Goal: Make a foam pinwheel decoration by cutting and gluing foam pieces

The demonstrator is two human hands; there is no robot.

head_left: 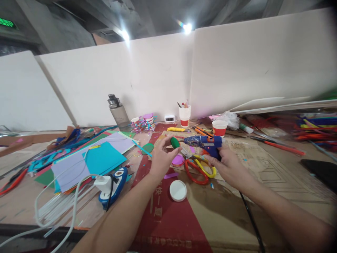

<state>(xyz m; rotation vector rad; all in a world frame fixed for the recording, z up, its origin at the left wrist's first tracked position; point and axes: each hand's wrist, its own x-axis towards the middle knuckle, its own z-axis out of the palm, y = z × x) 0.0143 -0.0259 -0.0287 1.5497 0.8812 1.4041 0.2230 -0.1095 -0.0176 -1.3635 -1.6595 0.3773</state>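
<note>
So the whole thing here comes down to nozzle vs. green piece. The left hand has its fingers pinched shut on a small green oval piece, held up off the worktop with its long axis tilted, running roughly up-left to down-right. The right hand is wrapped closed around the grip of a blue glue gun, which lies close to level, its barrel pointing left so the nozzle sits just beside the right edge of the green piece, near touching; can't tell if it actually makes contact. So the gun comes at the piece from the right, and the two hands face each other across it. Under them on the worktop: red and yellow scissors, a pink disc, and nearer, a white lid.
</note>
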